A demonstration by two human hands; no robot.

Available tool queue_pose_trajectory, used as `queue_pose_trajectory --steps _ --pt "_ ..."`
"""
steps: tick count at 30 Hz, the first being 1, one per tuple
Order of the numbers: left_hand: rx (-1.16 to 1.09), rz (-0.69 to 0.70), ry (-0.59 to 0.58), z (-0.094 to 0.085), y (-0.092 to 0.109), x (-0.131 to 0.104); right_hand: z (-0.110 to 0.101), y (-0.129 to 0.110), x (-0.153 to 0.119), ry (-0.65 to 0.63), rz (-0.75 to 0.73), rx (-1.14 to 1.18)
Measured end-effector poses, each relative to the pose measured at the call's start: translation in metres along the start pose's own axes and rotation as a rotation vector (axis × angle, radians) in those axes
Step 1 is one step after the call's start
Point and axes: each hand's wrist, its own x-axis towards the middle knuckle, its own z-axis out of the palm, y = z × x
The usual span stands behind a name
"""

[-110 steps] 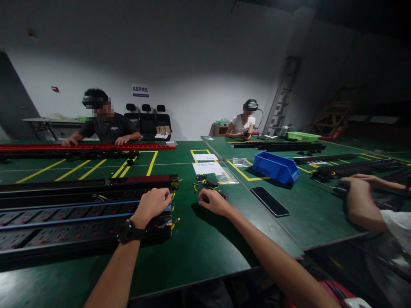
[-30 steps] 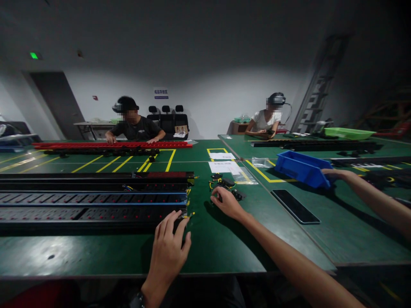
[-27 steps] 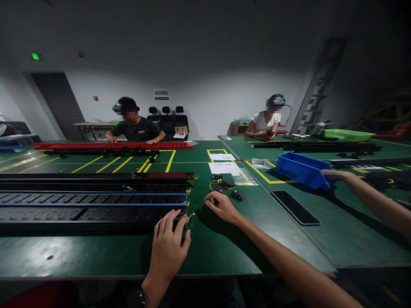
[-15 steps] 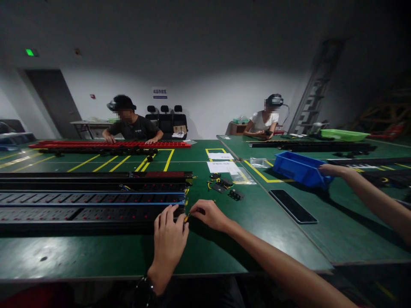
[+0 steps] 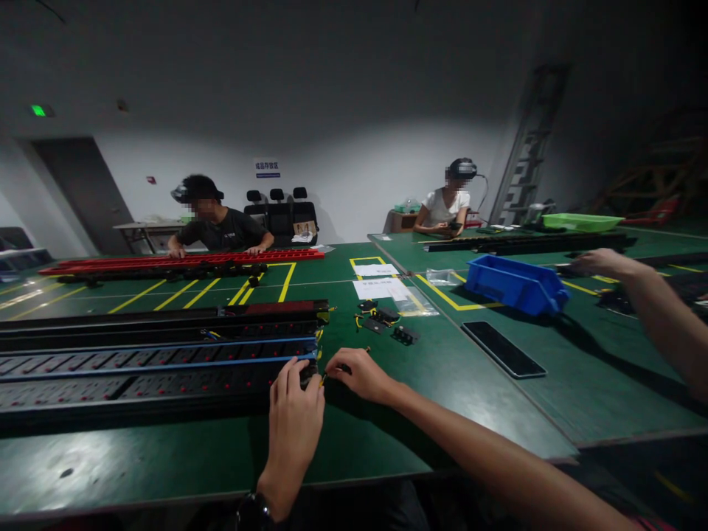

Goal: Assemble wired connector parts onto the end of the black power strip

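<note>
Left hand [image 5: 297,413]: I'm resting half-curled on strip [image 5: 182,386] end, grip unclear.
Right hand [image 5: 358,375]: almost pinching yellow wire [image 5: 323,379], hold unclear.
Strip: running leftward along desk's [image 5: 166,464] near edge.

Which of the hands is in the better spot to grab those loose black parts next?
Probably the right hand: it's closer to the loose black parts, while the left hand is at the black strip's end.

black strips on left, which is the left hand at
The frontmost strip: the left hand covers its right end; the blue-edged strip and others lie behind.
</note>
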Motion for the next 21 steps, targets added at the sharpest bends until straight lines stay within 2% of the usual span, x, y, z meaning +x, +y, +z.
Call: queue_pose_trajectory --steps 14,21 --pt "0.040 0.071 0.009 -0.0011 -0.0012 -0.0011 -0.0015 -0.0043 -0.0014 -0.002 0.017 -0.064" --pt "0.034 0.041 0.003 0.0036 -0.0032 -0.0032 0.0007 -0.0059 -0.0026 -0.016 0.002 -0.106"
